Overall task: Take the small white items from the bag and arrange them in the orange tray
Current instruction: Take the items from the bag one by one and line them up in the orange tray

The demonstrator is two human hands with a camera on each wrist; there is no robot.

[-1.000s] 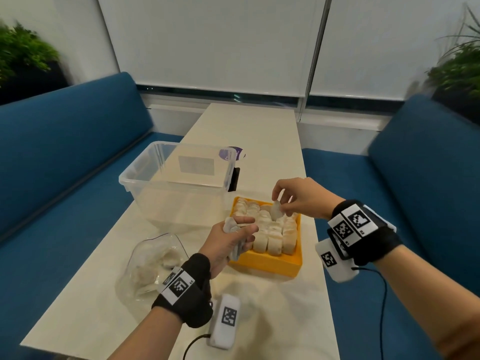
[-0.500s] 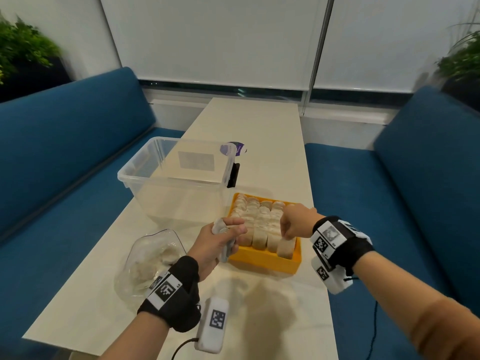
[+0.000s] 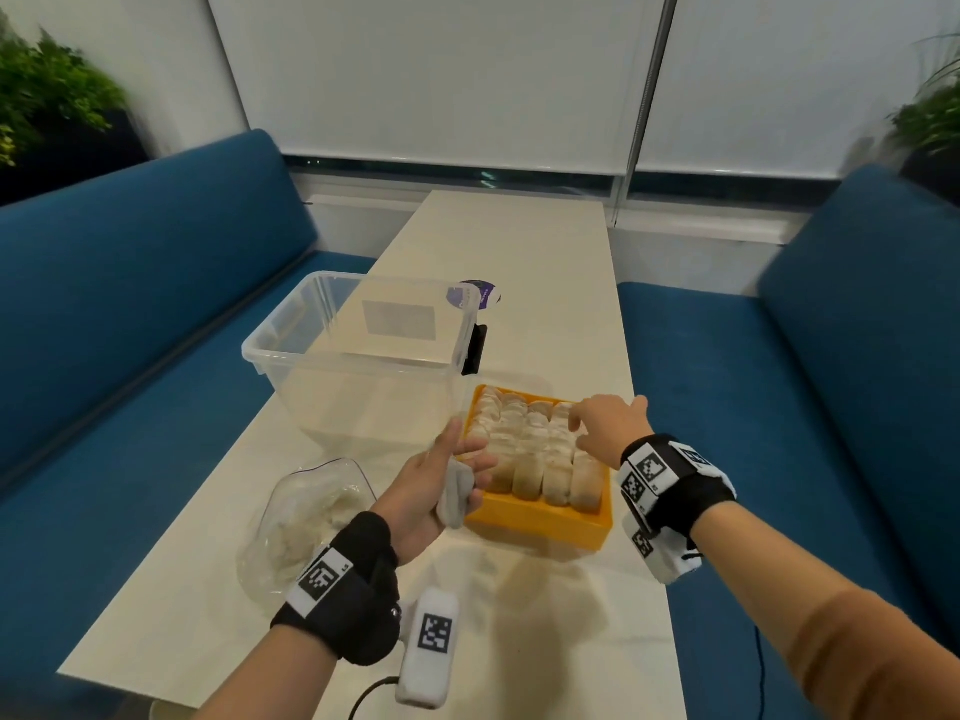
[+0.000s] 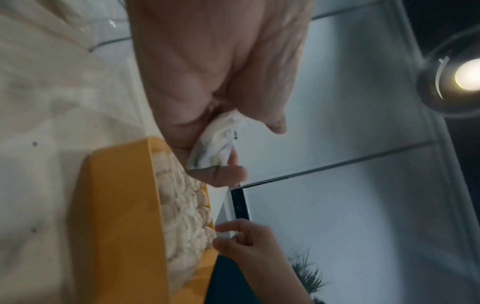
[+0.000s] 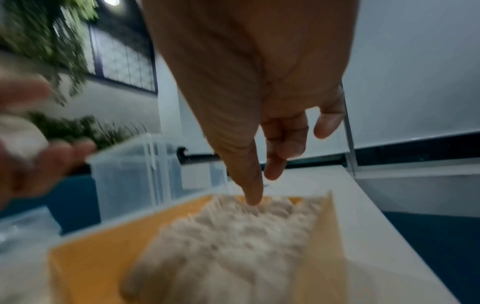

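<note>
left hand (image 3: 431, 485) grips a white item (image 3: 457, 493) just beside the tray's (image 3: 540, 522) left edge. right hand (image 3: 610, 428) over tray w/ fingers (image 5: 250, 181) straight, one tip touching the packed items (image 3: 540, 449). bag (image 3: 306, 517) on table (image 3: 519, 252), left of tray.

The clear plastic bin (image 3: 358, 356) stands tall just behind-left of the orange tray (image 3: 540, 519), walling that side. The desk (image 3: 545, 615) lies bare in front of the tray and beyond it; the clear bag (image 3: 306, 517) sits near-left.

Orange tray (image 3: 535, 523), white items (image 3: 540, 449), blue sofa (image 3: 130, 283), black-white checkered wristbands (image 3: 655, 470)
</note>
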